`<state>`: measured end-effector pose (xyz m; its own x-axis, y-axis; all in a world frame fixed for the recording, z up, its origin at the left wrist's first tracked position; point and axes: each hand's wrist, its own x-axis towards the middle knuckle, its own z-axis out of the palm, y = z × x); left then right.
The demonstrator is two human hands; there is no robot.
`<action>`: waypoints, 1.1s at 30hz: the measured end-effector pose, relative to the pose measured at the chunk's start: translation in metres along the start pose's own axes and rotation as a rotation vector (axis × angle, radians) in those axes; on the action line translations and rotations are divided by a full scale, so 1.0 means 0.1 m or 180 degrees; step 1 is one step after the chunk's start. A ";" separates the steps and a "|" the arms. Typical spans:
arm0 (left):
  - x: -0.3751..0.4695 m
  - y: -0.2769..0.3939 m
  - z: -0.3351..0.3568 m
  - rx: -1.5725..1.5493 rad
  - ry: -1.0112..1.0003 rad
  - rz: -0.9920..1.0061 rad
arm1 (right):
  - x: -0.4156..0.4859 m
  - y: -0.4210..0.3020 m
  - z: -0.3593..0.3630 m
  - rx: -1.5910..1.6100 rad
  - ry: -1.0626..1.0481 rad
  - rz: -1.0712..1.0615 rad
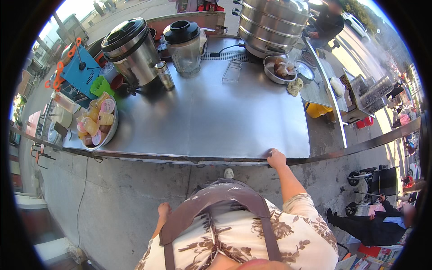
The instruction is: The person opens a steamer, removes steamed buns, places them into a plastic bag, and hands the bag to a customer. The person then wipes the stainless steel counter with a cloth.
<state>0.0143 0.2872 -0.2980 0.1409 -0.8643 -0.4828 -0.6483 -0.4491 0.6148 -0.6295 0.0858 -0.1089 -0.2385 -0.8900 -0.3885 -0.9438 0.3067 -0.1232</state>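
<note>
My right hand (277, 159) is curled at the front edge of a stainless steel counter (216, 125), near its right corner. Its fingers touch the metal rim. My left hand (164, 210) hangs low by my side, away from the counter; its fingers are mostly hidden from this angle. On the counter's left front stands a metal bowl (114, 132) heaped with sealed plastic cups (90, 126) of yellow and brown contents. A wire rack (232, 71) lies toward the back. Farther right, a steel bowl (270, 69) holds bagged brown food (282, 66), beside a crumpled cloth (295, 87).
Along the back stand a steel urn (133, 55), a blender jug (184, 54), a small flask (164, 76) and a tall stacked steamer (273, 28). A blue machine (79, 72) is at left. One person (329, 22) is beyond the steamer; another person (371, 224) is at right near a wheelchair (374, 184).
</note>
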 end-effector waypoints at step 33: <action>0.86 1.00 0.07 0.1429 -0.0386 -0.0271 | 0.89 -0.46 -0.11 0.0058 0.0285 -0.0921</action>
<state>-0.0439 0.1698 -0.2820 0.1366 -0.7840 -0.6055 -0.9014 -0.3519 0.2523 -0.6098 -0.0113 -0.1277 0.0196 -0.9673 -0.2528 -0.9714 0.0414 -0.2336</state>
